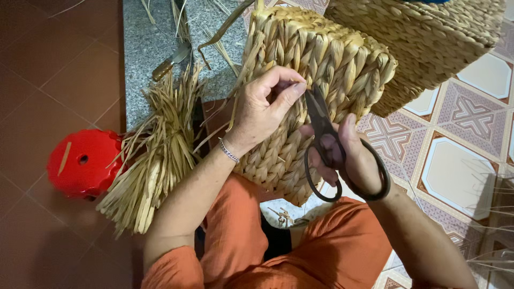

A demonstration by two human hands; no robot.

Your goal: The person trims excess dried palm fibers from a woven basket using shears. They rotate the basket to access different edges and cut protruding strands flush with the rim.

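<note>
your l hand (262, 109) pinching a strand on basket (316, 80), fingers closed on it, r hand (350, 155) gripping scissors (324, 142), blades at strand, straw bundle (155, 155) left, red stool (83, 163) beyond

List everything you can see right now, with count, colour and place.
woven basket: one, straw-coloured, centre, on the person's lap
second woven basket: one, straw-coloured, top right
scissors: one pair, black, tips at the basket's weave
bundle of straw strands: one, pale yellow, left of centre
plastic stool: one, red, left, on the floor
knife: one, wooden handle, on the grey slab, top left
bracelet: one, silver, left wrist
left hand: pinching at the weave
right hand: through the scissor handles
</note>
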